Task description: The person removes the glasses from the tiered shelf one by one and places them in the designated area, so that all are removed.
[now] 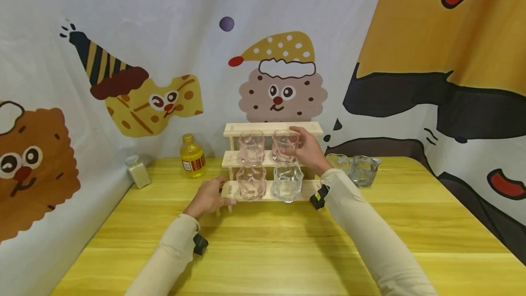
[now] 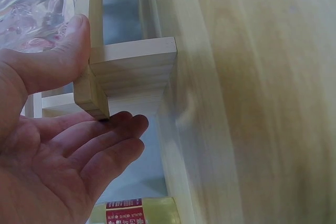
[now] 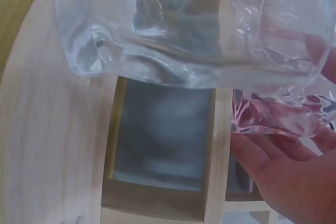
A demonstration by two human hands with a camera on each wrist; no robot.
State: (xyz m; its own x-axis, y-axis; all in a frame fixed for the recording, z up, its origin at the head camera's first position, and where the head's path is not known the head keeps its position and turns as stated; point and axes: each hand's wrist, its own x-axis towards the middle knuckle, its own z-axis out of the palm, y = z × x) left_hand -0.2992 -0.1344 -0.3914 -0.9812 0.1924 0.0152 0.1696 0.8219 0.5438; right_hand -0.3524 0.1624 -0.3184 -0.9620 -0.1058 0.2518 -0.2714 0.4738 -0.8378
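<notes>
A three-tier wooden rack (image 1: 269,128) holds glasses. My right hand (image 1: 308,150) grips a pink glass (image 1: 283,146) on the middle shelf, right side; in the right wrist view the fingers (image 3: 283,150) lie along this pink glass (image 3: 283,114). Left of it stands another pink glass (image 1: 251,147). On the bottom shelf are a pink glass (image 1: 251,182) and a clear glass (image 1: 287,182). My left hand (image 1: 208,198) holds the bottom shelf's left end, thumb on top and fingers beneath, as the left wrist view shows at the shelf end (image 2: 92,95).
Behind the right forearm, a bluish glass (image 1: 363,171) and a clear glass (image 1: 339,162) stand on the wooden table (image 1: 263,245). A yellow bottle (image 1: 192,156) and a small white-capped jar (image 1: 138,171) are at the left back, before a patterned curtain (image 1: 164,35).
</notes>
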